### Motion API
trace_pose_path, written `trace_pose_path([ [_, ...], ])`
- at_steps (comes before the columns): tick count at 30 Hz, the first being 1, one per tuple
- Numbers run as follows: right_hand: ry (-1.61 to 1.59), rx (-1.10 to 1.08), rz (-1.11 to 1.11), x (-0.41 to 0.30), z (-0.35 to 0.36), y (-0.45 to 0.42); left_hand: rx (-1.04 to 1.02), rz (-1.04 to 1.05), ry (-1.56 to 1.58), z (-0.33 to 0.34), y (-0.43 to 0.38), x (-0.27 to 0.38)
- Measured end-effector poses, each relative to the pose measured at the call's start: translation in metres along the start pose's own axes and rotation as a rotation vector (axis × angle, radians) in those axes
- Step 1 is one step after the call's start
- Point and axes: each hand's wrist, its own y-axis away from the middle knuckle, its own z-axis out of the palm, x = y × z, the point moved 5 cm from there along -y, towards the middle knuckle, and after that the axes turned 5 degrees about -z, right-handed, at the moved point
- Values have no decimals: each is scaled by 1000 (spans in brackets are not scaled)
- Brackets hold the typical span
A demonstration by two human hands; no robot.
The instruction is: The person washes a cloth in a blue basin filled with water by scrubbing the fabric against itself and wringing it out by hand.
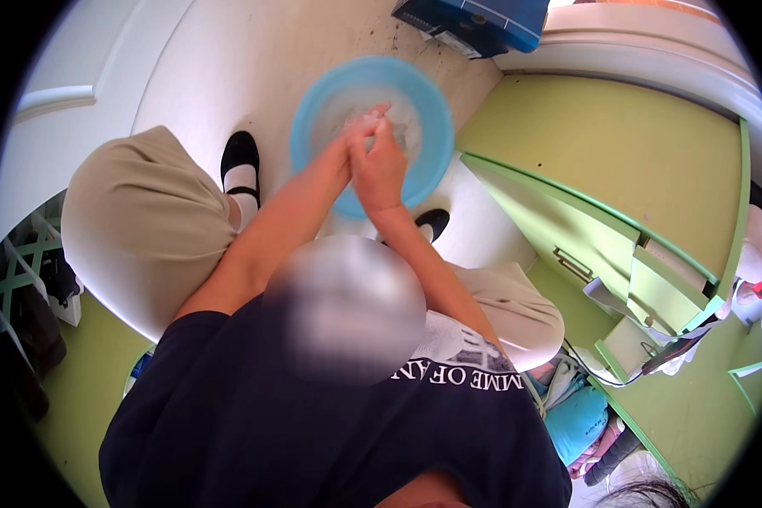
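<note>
A round light-blue plastic basin (438,136) rests on the floor between my feet, with cloudy, pale contents that look like water. Both hands are together over its middle. My left hand (362,127) reaches in from the left, its fingers blurred and partly covered by the other hand. From the right, my right hand (383,168) is curled against it with the fingers bent inward. Something pale and greyish shows beside the fingers; whether it is wet cloth, foam or water, I cannot tell. What lies inside either hand is hidden.
A dark-blue box (476,25) stands on the floor beyond the basin. To the right is a green cabinet (597,146) with a drawer front (565,247). Folded clothes (574,419) lie low at the right. A white door panel (95,76) is at the left. My black shoes (240,152) flank the basin.
</note>
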Motion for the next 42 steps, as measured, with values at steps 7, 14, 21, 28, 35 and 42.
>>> trace_pose_path([
  [7,118,70,-2,62,-10,-25,196,-344,-14,36,3,2],
  [14,232,52,-78,73,0,-11,165,-393,-100,27,3,-3],
  [21,62,-56,4,4,-1,-4,-128,-150,416,11,7,5],
  [28,-69,-154,427,180,-3,-25,132,-430,-366,9,-19,6],
  [35,-233,-379,402,173,-12,-14,-67,185,-1694,-36,-27,-2],
  [42,-872,-294,779,187,4,13,-35,-260,-687,-47,-31,0],
])
